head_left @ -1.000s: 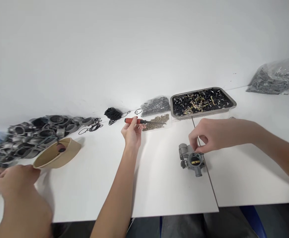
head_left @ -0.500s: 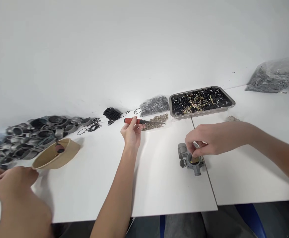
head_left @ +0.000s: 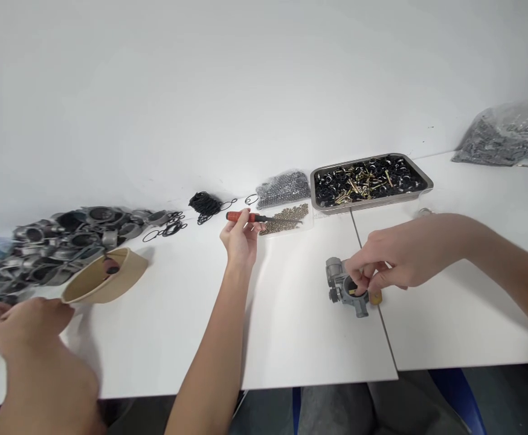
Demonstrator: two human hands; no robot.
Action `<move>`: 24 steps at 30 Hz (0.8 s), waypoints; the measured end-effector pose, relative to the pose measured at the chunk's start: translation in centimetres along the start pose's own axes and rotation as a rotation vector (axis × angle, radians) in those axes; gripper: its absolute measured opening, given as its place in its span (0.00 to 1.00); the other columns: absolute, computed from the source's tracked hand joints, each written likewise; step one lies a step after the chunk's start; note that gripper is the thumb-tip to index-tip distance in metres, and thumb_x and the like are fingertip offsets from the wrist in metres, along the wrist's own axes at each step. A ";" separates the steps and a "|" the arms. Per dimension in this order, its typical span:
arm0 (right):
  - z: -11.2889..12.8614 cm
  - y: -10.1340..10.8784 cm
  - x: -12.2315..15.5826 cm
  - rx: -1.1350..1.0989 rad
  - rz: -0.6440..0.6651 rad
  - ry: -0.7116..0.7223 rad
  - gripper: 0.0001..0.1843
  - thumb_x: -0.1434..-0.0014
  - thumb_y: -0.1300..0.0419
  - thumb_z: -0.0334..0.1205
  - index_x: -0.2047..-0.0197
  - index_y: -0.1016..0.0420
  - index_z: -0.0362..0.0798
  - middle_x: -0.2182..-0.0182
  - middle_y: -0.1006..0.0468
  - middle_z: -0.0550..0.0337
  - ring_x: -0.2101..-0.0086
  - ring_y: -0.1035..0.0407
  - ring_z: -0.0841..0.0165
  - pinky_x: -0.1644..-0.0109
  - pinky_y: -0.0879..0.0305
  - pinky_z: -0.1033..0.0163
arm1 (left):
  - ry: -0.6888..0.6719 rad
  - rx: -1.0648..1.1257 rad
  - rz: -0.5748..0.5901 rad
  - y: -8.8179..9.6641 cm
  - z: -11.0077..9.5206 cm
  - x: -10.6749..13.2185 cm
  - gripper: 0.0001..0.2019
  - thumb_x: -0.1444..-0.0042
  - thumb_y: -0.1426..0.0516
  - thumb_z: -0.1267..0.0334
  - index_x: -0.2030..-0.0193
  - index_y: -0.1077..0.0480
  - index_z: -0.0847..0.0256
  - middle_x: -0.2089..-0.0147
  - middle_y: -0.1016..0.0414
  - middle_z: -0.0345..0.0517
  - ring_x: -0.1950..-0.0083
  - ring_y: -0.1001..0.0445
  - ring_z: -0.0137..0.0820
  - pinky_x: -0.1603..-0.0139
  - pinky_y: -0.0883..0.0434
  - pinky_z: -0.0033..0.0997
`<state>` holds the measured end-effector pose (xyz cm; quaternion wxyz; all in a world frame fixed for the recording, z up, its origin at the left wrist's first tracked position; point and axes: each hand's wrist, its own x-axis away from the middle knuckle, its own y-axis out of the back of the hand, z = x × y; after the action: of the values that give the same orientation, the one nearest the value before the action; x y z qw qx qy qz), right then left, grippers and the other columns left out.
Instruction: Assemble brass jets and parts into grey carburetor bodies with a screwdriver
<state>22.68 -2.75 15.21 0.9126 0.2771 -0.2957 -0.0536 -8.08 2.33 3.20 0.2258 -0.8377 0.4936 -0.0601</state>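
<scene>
Red-handled screwdriver: clamped in the left hand's grip, shaft reaching right, over small brass-coloured parts.
Grey metal body: down on the worktop, right hand over its round opening.
Right grip: fingertips bent down at that opening, yellow piece by the thumb, can't tell whether they're closed on it!
Tray: behind, heaped with black and gold pieces.

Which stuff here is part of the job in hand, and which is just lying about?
Likely in the job:
grey metal body, right hand at it
red-handled screwdriver, in the left hand
small brass-coloured parts, probably

Apparently just lying about:
metal tray of mixed parts
black coil
grey castings
clear bag, far right
</scene>
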 end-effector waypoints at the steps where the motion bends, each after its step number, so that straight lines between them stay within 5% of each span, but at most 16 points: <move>1: 0.0 0.0 0.0 0.000 0.000 0.000 0.07 0.41 0.47 0.38 0.61 0.30 0.48 0.64 0.19 0.59 0.73 0.31 0.71 0.72 0.46 0.65 | 0.001 0.000 -0.002 0.0 0.0 0.0 0.14 0.59 0.32 0.63 0.70 0.30 0.67 0.78 0.30 0.40 0.80 0.33 0.23 0.74 0.30 0.27; 5: 0.1 0.2 0.1 -0.020 -0.039 0.036 0.08 0.41 0.45 0.39 0.62 0.28 0.48 0.64 0.19 0.58 0.73 0.31 0.70 0.71 0.46 0.64 | 0.004 0.002 0.001 0.0 0.0 0.0 0.13 0.59 0.32 0.64 0.70 0.30 0.68 0.77 0.30 0.40 0.80 0.33 0.23 0.75 0.30 0.27; 12: 0.2 0.0 -0.2 0.104 -0.313 0.035 0.12 0.42 0.43 0.47 0.63 0.24 0.49 0.63 0.24 0.56 0.67 0.34 0.67 0.66 0.46 0.61 | 0.001 0.003 0.022 0.0 0.1 0.0 0.13 0.58 0.32 0.64 0.70 0.30 0.67 0.77 0.30 0.40 0.80 0.33 0.23 0.74 0.29 0.28; 24: 0.2 -1.3 -1.9 0.134 -0.277 -0.058 0.06 0.45 0.43 0.39 0.69 0.27 0.48 0.67 0.24 0.57 0.67 0.33 0.66 0.68 0.46 0.62 | 0.008 -0.005 0.035 -0.1 0.1 0.2 0.12 0.57 0.33 0.65 0.71 0.31 0.67 0.77 0.30 0.40 0.80 0.33 0.23 0.74 0.30 0.29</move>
<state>21.09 -3.50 13.69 0.8670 0.3740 -0.2838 -0.1669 -7.82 2.26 3.11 0.2230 -0.8293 0.5091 -0.0583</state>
